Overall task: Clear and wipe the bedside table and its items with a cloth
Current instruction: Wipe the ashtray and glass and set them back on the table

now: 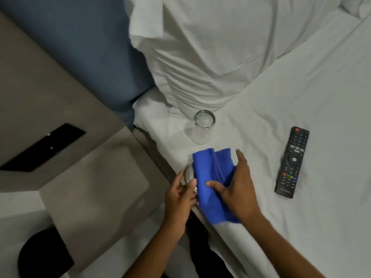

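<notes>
A clear drinking glass (187, 173) is gripped in my left hand (179, 194) at the near edge of the bed, mostly hidden by a bright blue cloth (210, 177). My right hand (236, 187) presses the cloth around the glass, thumb on the fabric and fingers spread. A second clear glass (203, 127) stands on the white sheet just beyond the cloth. A black remote control (292, 162) lies on the sheet to the right. The beige bedside table (96, 177) sits to the left of my hands.
A white pillow (210, 57) lies at the head of the bed beside a blue headboard (90, 47). A black switch panel (44, 148) is set in the wall behind the table. A round black object (44, 255) sits low at the left.
</notes>
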A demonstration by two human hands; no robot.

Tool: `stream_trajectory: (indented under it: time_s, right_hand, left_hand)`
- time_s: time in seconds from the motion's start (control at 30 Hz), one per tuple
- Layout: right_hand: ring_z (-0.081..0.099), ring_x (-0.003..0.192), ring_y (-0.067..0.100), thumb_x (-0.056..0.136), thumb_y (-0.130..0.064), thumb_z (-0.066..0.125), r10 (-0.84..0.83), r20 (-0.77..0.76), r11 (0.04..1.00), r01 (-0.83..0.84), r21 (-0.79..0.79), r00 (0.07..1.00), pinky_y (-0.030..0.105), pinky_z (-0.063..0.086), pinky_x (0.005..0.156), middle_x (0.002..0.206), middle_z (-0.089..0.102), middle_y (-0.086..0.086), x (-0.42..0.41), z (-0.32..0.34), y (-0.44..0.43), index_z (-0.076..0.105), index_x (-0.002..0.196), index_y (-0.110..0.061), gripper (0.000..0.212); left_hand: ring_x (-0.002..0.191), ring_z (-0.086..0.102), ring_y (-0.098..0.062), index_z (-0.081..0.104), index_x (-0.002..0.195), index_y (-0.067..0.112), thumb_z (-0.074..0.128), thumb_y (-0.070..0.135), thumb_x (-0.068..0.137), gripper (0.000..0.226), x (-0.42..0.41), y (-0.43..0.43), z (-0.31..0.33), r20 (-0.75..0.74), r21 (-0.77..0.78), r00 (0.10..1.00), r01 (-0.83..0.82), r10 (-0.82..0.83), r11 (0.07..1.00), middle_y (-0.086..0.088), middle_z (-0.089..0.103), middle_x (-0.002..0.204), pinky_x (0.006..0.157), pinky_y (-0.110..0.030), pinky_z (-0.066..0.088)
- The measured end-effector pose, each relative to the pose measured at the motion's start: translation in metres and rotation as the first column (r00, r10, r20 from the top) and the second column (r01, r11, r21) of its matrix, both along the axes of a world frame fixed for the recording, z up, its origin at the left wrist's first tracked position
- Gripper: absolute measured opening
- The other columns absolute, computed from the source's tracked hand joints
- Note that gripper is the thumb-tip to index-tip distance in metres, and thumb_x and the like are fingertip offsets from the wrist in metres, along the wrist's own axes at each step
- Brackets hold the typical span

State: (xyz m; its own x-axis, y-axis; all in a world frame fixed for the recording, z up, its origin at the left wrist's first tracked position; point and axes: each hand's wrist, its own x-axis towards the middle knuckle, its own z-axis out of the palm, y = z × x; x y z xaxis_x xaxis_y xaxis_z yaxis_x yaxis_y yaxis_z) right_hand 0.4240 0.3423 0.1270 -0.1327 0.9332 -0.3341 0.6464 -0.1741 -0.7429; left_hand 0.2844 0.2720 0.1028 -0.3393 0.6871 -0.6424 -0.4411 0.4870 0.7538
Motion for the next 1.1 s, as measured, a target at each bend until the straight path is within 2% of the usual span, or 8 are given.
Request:
stream_trajectory:
  time_s: [0.07,0.17,0.27,0.37,0.53,0.73,0.9,1.1]
  right_hand:
    - [0.058,0.088,0.019,0.079,-0.057,0.066,0.148,0.11,0.986,-0.155,0.062,0.983,0.034,0.053,0.062,0.138,0.03,-0.002,-0.034,0.001,-0.025,0.011,0.151,-0.034,0.093]
    - [0.049,0.125,0.036,0.094,-0.061,0.035,0.374,0.372,0.871,-0.46,0.174,0.849,0.043,0.054,0.083,0.161,0.017,0.013,-0.075,-0.002,-0.058,0.034,0.149,-0.024,0.066]
    - [0.001,0.15,0.032,0.09,-0.07,0.027,0.599,0.326,0.75,-0.655,0.092,0.731,0.043,0.018,0.119,0.164,-0.001,0.004,-0.096,-0.012,-0.073,0.016,0.154,-0.02,0.082]
    - [-0.017,0.148,0.03,0.087,-0.039,0.045,0.754,0.292,0.593,-0.801,0.082,0.588,0.047,0.005,0.122,0.162,-0.013,0.005,-0.106,-0.02,-0.065,0.0,0.155,-0.018,0.084]
    - [-0.013,0.149,0.028,0.086,-0.021,0.052,0.814,0.324,0.48,-0.873,0.09,0.481,0.044,0.002,0.123,0.163,-0.006,0.009,-0.128,-0.012,-0.064,0.003,0.154,-0.013,0.084]
    - [0.0,0.148,0.033,0.089,-0.018,0.056,0.763,0.529,0.338,-0.927,0.163,0.371,0.05,0.013,0.12,0.161,0.02,0.005,-0.17,-0.001,-0.079,0.023,0.152,-0.012,0.072]
    - [0.026,0.143,0.032,0.078,-0.043,0.072,0.714,0.653,0.157,-0.966,0.204,0.254,0.051,0.02,0.118,0.148,0.048,0.009,-0.195,0.015,-0.089,0.056,0.134,-0.01,0.068]
    - [0.026,0.143,0.03,0.089,-0.043,0.062,0.8,0.575,0.106,-0.984,0.145,0.171,0.05,0.027,0.116,0.154,0.033,0.016,-0.228,0.016,-0.137,0.035,0.146,-0.001,0.075]
  left_hand:
    - [0.095,0.074,-0.028,0.06,0.127,0.037,0.075,0.039,0.076,0.053,-0.028,-0.026,0.003,-0.004,-0.047,0.997,-0.072,0.072,0.996,-0.006,0.076,0.109,0.072,-0.036,0.061]
    - [0.099,0.073,-0.028,0.062,0.123,0.04,0.074,0.042,0.076,0.048,-0.061,-0.051,0.01,-0.038,-0.083,0.988,-0.155,0.152,0.984,-0.004,0.076,0.112,0.08,-0.041,0.06]
    - [0.106,0.07,-0.027,0.062,0.125,0.037,0.067,0.022,0.09,0.038,-0.081,-0.058,0.012,-0.076,-0.112,0.979,-0.199,0.191,0.974,-0.006,0.074,0.115,0.091,-0.046,0.056]
    - [0.099,0.073,-0.025,0.062,0.121,0.039,0.063,0.012,0.091,0.04,-0.1,-0.063,0.009,-0.008,-0.097,0.977,-0.212,0.212,0.973,-0.007,0.077,0.107,0.077,-0.036,0.061]
    - [0.09,0.076,-0.02,0.065,0.11,0.041,0.068,0.014,0.089,0.034,-0.124,-0.075,0.011,0.076,-0.076,0.956,-0.276,0.282,0.958,-0.004,0.079,0.098,0.061,-0.022,0.058]
    - [0.098,0.073,-0.024,0.06,0.131,0.023,0.065,0.02,0.092,0.04,-0.164,-0.101,0.012,0.029,-0.052,0.937,-0.345,0.347,0.937,-0.006,0.074,0.113,0.076,-0.032,0.058]
    - [0.065,0.066,-0.015,0.063,0.126,0.02,0.06,0.017,0.095,0.031,-0.196,-0.122,0.011,0.066,-0.103,0.945,-0.313,0.321,0.944,0.001,0.072,0.086,0.053,-0.02,0.053]
    - [0.065,0.07,-0.012,0.07,0.118,0.025,0.062,0.018,0.091,0.028,-0.225,-0.163,0.019,0.106,-0.092,0.952,-0.278,0.287,0.956,0.002,0.078,0.088,0.055,-0.021,0.055]
